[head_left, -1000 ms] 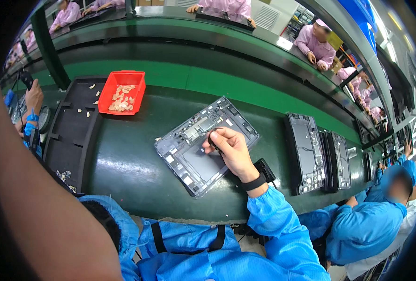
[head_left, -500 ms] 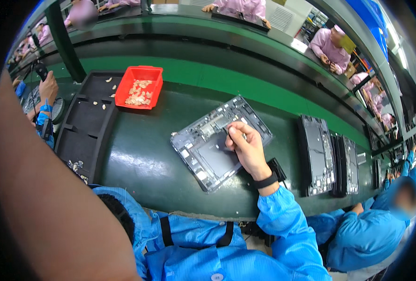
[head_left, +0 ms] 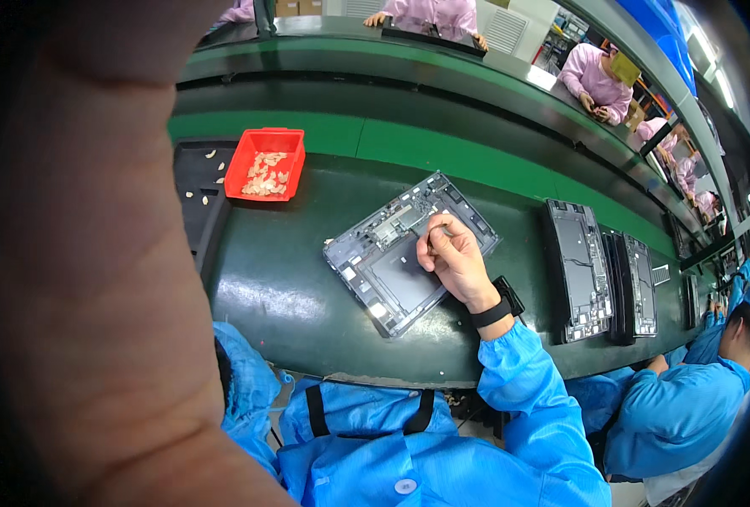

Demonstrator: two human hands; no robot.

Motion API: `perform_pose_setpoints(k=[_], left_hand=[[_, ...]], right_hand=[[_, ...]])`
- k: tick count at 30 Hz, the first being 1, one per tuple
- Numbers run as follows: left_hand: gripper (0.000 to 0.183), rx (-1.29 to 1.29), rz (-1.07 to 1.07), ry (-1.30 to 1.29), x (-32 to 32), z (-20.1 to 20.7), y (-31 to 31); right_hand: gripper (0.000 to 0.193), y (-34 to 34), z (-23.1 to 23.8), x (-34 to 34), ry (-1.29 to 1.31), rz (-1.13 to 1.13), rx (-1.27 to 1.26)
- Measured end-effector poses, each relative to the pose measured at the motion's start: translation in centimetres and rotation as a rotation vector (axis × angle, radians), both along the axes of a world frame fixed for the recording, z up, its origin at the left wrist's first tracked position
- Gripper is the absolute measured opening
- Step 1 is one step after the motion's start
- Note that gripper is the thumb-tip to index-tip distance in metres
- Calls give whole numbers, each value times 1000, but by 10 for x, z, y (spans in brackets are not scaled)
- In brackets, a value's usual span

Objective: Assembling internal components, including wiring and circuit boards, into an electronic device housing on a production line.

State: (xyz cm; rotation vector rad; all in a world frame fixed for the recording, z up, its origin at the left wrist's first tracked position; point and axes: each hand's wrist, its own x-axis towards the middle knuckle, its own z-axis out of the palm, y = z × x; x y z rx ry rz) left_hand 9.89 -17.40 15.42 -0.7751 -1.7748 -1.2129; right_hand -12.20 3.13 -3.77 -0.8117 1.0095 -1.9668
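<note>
An opened tablet-like device (head_left: 392, 275), its inner boards and grey battery area exposed, lies slanted on the green bench in front of me. Over its right part is my right hand (head_left: 458, 260), thumb and fingers closed in a pinch. Whatever they may hold is hidden or too small to make out. A black band with a black box-shaped piece (head_left: 510, 296) is at that wrist. Very close to the camera, my left hand (head_left: 122, 279) fills the left side, its palm toward me. Its fingers run out of sight, so their pose is hidden.
Left of the device, a red bin (head_left: 296, 160) with small tan pieces stands beside a black compartment tray (head_left: 202, 182) with a few loose pieces. More opened devices (head_left: 579, 270) stand stacked at right. A blue-sleeved co-worker (head_left: 679, 414) sits right; pink-clad people (head_left: 596, 80) work across the bench.
My left arm has moved in front of the camera; the palm now covers the left side and much of the black tray. My right hand keeps its pinch over the device.
</note>
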Motion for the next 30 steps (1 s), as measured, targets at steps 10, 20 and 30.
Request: perform_pose_setpoints(k=[10,20,30], left_hand=[[120,-119,-26,4,52,52,40],[121,-226,-89,-38,65,98,87],[42,-372,189,-635,-125,-82,40]], right_hand=[[13,25,6,-50,-53,-358,-82],[17,49,-4,-92,-122,-564,-232],[18,48,-19,-96,-23,-662,46]])
